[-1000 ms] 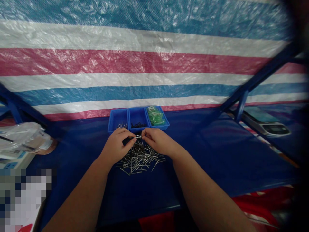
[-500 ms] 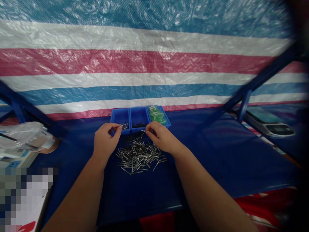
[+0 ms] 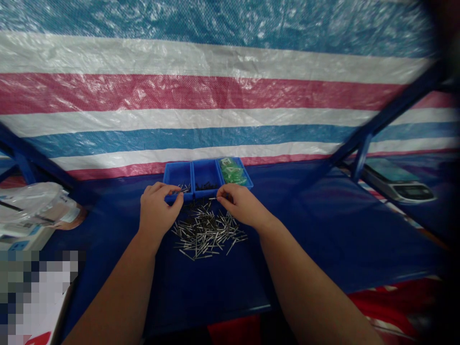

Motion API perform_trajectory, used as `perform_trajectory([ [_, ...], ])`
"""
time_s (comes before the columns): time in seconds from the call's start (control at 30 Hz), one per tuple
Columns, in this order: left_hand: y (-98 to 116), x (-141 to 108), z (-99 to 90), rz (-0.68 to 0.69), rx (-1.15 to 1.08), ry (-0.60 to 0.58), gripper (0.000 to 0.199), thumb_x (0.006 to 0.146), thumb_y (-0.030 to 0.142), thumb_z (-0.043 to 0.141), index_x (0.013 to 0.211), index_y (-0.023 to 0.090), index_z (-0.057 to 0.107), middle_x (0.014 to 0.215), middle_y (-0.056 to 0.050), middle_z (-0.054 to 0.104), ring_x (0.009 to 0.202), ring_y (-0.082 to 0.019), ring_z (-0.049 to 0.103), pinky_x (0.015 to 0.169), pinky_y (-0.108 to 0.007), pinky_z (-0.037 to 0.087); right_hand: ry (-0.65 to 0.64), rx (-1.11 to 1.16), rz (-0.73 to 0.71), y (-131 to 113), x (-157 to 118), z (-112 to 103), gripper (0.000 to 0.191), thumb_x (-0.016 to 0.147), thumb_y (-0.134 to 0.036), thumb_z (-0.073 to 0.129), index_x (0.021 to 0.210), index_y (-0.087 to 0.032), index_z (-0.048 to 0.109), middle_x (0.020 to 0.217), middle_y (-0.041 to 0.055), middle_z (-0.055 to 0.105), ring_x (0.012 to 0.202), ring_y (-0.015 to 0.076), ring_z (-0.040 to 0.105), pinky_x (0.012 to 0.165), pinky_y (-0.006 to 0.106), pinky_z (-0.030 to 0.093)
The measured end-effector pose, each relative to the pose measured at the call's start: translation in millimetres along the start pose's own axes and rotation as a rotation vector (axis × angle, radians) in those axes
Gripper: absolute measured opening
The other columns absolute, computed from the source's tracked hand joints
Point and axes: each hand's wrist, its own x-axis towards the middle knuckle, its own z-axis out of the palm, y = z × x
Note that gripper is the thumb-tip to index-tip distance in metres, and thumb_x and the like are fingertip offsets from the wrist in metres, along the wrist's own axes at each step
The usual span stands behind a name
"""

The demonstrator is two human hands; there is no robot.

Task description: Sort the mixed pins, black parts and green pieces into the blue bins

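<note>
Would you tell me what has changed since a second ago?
The left hand and right hand, together over the pile of metal pins earlier, have moved apart and forward: the left to the left blue bin, the right to the middle blue bin, a pin between its fingers. The pile and green packets stayed put.

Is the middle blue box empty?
No, not empty: the middle blue box has a small heap of dark pieces lying on its bottom.
</note>
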Motion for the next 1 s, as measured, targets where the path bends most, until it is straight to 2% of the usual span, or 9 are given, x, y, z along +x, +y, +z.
perform_trajectory([
  [0.07, 8, -1, -0.5, 0.111, -0.089, -0.058, 0.014, 0.085, 0.028, 0.067, 0.096, 0.022, 0.075, 0.085, -0.004, 0.067, 0.083, -0.022, 0.061, 0.084, -0.04, 0.046, -0.023, 0.047, -0.02, -3, 0, 3, 0.008, 0.092, -0.018, 0.056, 0.088, -0.019, 0.064, 0.082, 0.0029, 0.063, 0.071, 0.0137, 0.054, 0.065, 0.028, 0.039],
  [0.2, 20, -3, 2.4, 0.273, -0.234, -0.291, 0.016, 0.089, 0.03, 0.066, 0.102, 0.024, 0.074, 0.089, -0.004, 0.068, 0.084, -0.02, 0.061, 0.082, -0.039, 0.046, -0.072, 0.182, -0.039, -9, 0, 9, 0.009, 0.092, -0.021, 0.057, 0.09, -0.018, 0.065, 0.08, 0.0008, 0.062, 0.068, 0.0118, 0.053, 0.065, 0.027, 0.04],
  [0.27, 22, -5, 4.8, 0.288, -0.243, -0.356, 0.013, 0.091, 0.03, 0.065, 0.097, 0.024, 0.075, 0.086, -0.003, 0.068, 0.083, -0.02, 0.06, 0.083, -0.04, 0.046, -0.082, 0.238, -0.049, -12, 0, 12, 0.011, 0.093, -0.022, 0.057, 0.09, -0.017, 0.066, 0.078, 0.0, 0.061, 0.067, 0.0112, 0.053, 0.063, 0.026, 0.04],
  [0.37, 22, -4, 5.9, 0.251, -0.226, -0.387, 0.012, 0.093, 0.031, 0.064, 0.089, 0.024, 0.074, 0.084, -0.002, 0.068, 0.081, -0.02, 0.061, 0.082, -0.04, 0.045, -0.084, 0.289, -0.049, -13, 0, 15, 0.012, 0.093, -0.024, 0.057, 0.089, -0.017, 0.066, 0.076, -0.0001, 0.061, 0.066, 0.0111, 0.053, 0.062, 0.026, 0.041],
  [0.5, 18, -2, 2.1, 0.133, -0.199, -0.276, 0.021, 0.093, 0.035, 0.062, 0.079, 0.021, 0.069, 0.08, -0.004, 0.067, 0.08, -0.02, 0.061, 0.077, -0.036, 0.046, -0.058, 0.215, 0.023, -9, 0, 9, 0.015, 0.094, -0.026, 0.057, 0.099, -0.017, 0.068, 0.076, 0.0007, 0.064, 0.065, 0.0121, 0.055, 0.061, 0.027, 0.04],
  [0.6, 11, 0, -1.5, 0.028, -0.135, -0.122, 0.024, 0.093, 0.035, 0.061, 0.075, 0.02, 0.067, 0.075, -0.004, 0.064, 0.075, -0.019, 0.06, 0.073, -0.034, 0.045, -0.041, 0.014, 0.096, 0, -2, 1, 0.016, 0.093, -0.026, 0.059, 0.1, -0.018, 0.071, 0.073, 0.0019, 0.067, 0.063, 0.0136, 0.057, 0.06, 0.028, 0.039],
  [0.7, 4, 2, -3.8, -0.036, -0.04, -0.027, 0.024, 0.091, 0.034, 0.061, 0.071, 0.02, 0.066, 0.071, -0.003, 0.061, 0.072, -0.018, 0.058, 0.07, -0.033, 0.043, -0.06, -0.181, 0.156, 10, -3, -3, 0.019, 0.09, -0.023, 0.062, 0.104, -0.018, 0.074, 0.073, 0.0038, 0.07, 0.065, 0.0161, 0.06, 0.063, 0.03, 0.041],
  [0.87, -1, 2, -4.9, -0.081, 0.062, 0.029, 0.025, 0.091, 0.034, 0.061, 0.07, 0.02, 0.065, 0.071, -0.002, 0.061, 0.07, -0.019, 0.058, 0.069, -0.033, 0.042, -0.103, -0.317, 0.207, 17, -4, 0, 0.027, 0.088, -0.022, 0.064, 0.113, -0.02, 0.074, 0.081, 0.0064, 0.073, 0.07, 0.0193, 0.063, 0.067, 0.032, 0.044],
  [1.0, -5, 1, -4.0, -0.137, 0.137, -0.013, 0.023, 0.088, 0.036, 0.064, 0.071, 0.021, 0.067, 0.073, -0.003, 0.064, 0.072, -0.021, 0.059, 0.069, -0.034, 0.041, -0.097, -0.352, 0.239, 14, -4, 2, 0.026, 0.087, -0.021, 0.064, 0.111, -0.022, 0.074, 0.084, 0.007, 0.073, 0.072, 0.0192, 0.063, 0.066, 0.031, 0.043],
])
